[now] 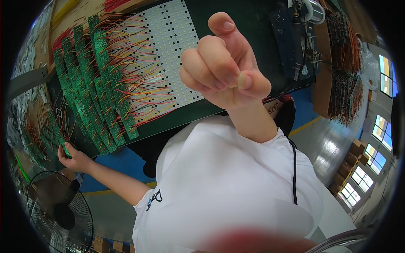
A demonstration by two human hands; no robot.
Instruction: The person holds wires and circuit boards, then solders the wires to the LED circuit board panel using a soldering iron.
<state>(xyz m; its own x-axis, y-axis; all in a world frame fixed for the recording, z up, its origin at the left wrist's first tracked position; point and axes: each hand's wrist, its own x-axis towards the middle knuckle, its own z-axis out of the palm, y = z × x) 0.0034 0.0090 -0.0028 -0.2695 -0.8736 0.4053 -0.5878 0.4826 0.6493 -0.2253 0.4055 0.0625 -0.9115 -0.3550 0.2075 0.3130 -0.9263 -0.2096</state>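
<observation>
Circuit board (58, 133), a narrow green strip, lies at the lower left end of the dark surface (257, 25), its near end pinched between the fingers of the left hand (76, 160). Just beside it, more green strips (101, 55) overlap in slanting rows, their red, yellow and black wires trailing over a white dotted panel (179, 21). Above that panel's right edge hangs the right hand (228, 63), thumb pressed against curled fingers, index bent upward. Farther right stands a cardboard box (321, 71); a black fan (64, 216) stands at lower left.
</observation>
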